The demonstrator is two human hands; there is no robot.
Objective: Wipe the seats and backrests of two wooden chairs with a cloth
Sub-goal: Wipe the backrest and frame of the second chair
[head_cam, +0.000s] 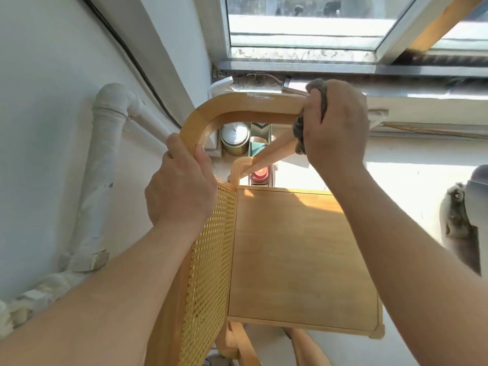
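Head view: wooden chair [272,151] fills centre, seat [298,260] toward 5 o'clock, cane backrest [208,247] at 7 o'clock. At 9 o'clock, left hand [182,186] grips the curved top rail [237,104]. At 2 o'clock, right hand [335,125] clamps grey cloth [299,130] round that rail.
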